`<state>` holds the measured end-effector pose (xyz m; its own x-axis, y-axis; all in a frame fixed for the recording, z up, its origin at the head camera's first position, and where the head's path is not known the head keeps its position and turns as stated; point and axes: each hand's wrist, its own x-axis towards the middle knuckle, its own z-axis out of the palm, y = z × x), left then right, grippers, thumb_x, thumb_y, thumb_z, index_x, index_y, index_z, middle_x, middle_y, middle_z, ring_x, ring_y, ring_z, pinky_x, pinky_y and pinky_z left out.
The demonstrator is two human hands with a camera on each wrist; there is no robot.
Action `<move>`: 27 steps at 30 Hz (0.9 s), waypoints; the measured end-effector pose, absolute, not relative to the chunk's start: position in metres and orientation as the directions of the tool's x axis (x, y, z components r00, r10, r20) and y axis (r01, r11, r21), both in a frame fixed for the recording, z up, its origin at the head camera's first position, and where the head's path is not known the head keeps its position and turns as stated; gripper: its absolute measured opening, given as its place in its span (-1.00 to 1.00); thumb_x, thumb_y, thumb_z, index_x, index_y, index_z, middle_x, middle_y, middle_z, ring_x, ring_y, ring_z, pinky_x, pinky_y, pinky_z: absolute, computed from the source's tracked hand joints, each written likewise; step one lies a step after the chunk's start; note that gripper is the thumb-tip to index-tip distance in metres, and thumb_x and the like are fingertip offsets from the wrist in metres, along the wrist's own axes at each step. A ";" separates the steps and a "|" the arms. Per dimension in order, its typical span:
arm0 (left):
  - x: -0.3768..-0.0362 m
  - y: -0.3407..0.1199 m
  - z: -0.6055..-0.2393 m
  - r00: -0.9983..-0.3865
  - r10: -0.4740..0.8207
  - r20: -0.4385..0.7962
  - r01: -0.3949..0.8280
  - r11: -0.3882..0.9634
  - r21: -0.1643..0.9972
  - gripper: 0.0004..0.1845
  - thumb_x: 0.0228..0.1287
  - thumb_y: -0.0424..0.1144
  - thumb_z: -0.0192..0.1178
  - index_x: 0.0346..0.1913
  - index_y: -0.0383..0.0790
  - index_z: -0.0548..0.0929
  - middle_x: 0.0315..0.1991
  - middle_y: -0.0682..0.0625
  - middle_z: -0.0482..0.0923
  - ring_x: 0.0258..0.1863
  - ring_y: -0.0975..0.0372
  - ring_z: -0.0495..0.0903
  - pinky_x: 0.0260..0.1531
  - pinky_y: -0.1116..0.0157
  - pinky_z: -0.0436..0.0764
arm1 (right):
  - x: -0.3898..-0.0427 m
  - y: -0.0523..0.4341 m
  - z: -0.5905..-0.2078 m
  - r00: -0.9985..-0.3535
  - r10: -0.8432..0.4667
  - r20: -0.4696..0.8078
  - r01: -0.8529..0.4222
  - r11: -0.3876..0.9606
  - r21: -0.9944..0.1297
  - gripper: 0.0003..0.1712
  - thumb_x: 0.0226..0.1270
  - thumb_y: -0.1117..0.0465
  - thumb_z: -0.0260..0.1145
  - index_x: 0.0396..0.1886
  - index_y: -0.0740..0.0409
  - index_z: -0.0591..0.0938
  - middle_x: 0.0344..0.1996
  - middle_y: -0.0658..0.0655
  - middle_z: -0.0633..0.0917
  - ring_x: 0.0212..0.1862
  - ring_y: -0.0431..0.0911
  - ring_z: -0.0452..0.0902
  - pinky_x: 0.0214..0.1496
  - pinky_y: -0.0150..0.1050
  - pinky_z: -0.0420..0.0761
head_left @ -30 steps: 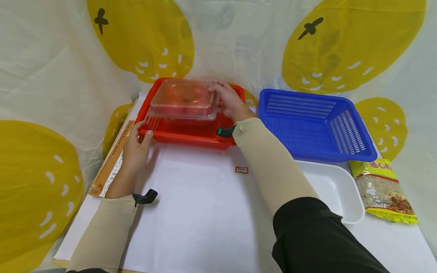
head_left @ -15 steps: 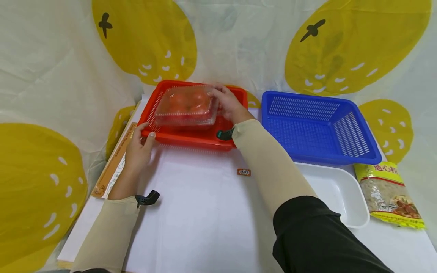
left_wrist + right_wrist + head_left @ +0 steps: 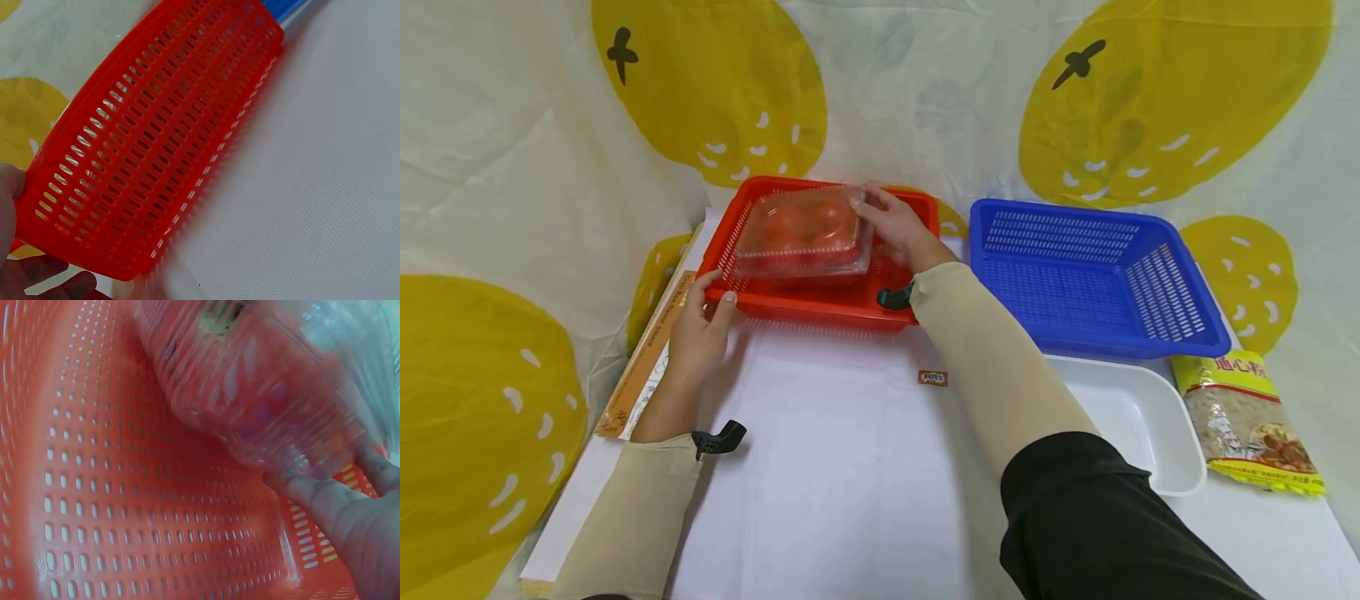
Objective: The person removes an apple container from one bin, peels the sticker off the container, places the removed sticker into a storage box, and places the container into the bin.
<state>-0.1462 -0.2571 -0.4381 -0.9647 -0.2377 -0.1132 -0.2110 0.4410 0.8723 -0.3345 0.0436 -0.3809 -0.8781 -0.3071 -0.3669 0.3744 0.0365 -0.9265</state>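
A red plastic basket (image 3: 820,312) with slotted walls stands at the back left. My left hand (image 3: 700,333) grips its front left corner; in the left wrist view, fingertips (image 3: 72,287) show below the basket corner. Inside the basket, towards its left, is a clear plastic box (image 3: 801,237) of red round fruit that look like tomatoes. My right hand (image 3: 898,229) holds the box at its right end. Fingers (image 3: 319,494) touch the crinkled clear plastic in the right wrist view. Whether the box's underside rests fully on the basket floor is hidden.
A blue basket (image 3: 1097,342) stands to the right, with a white tub (image 3: 1150,425) in front of it. At far right lies a yellow-ended pasta bag (image 3: 1255,421). An orange-brown packet (image 3: 643,358) lies left, and a small orange FOXY label (image 3: 932,378) on the white tabletop.
The clear box has come down lower into the red basket, and my right hand has gone down with it. My left hand stays at the basket's corner.
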 end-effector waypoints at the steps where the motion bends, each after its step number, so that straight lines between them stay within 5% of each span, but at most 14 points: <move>1: -0.146 -0.257 -0.438 -0.966 -0.235 -0.106 -0.204 0.444 0.872 -0.31 0.65 0.19 0.04 0.70 0.34 0.11 0.67 -0.03 0.19 0.54 -0.09 0.32 0.41 -0.10 0.49 | -0.335 0.044 -0.381 -0.878 -0.307 -0.368 0.368 0.060 -0.928 -0.13 0.50 -0.09 0.41 0.71 -0.41 0.26 0.63 -0.11 0.29 0.53 0.01 0.31 0.44 0.13 0.54; 9: -0.147 -0.259 -0.443 -0.976 -0.218 0.010 -0.101 0.491 0.865 -0.34 0.68 0.15 0.01 0.69 0.13 0.19 0.46 -0.25 0.43 0.36 -0.12 0.50 0.30 -0.11 0.57 | -0.337 0.047 -0.386 -0.863 -0.274 -0.424 0.377 0.209 -0.902 -0.10 0.55 -0.06 0.35 0.74 -0.42 0.15 0.63 -0.08 0.31 0.48 -0.01 0.38 0.34 0.02 0.65; 19: -0.148 -0.258 -0.444 -0.978 -0.205 -0.034 -0.131 0.485 0.865 -0.32 0.67 0.19 0.01 0.70 0.19 0.17 0.55 -0.23 0.34 0.48 -0.16 0.40 0.40 -0.15 0.50 | -0.333 0.050 -0.386 -0.855 -0.238 -0.460 0.395 0.275 -0.877 -0.10 0.58 -0.08 0.33 0.76 -0.34 0.13 0.58 0.01 0.36 0.41 0.04 0.44 0.32 0.02 0.67; 27: -0.147 -0.258 -0.442 -0.981 -0.193 -0.017 -0.114 0.504 0.856 -0.31 0.67 0.19 -0.02 0.71 0.20 0.13 0.55 -0.25 0.34 0.43 -0.18 0.44 0.37 -0.19 0.51 | -0.322 0.060 -0.371 -0.966 -0.118 -0.230 0.183 0.317 -0.930 -0.28 0.66 -0.09 0.23 0.70 -0.18 0.30 0.57 0.04 0.39 0.42 -0.02 0.43 0.43 -0.01 0.56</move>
<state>-0.1473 -0.2583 -0.4416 -0.9810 -0.1935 -0.0169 -0.1140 0.5036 0.8564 -0.3219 0.0596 -0.3710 -0.9660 -0.1177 -0.2303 0.1832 0.3174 -0.9304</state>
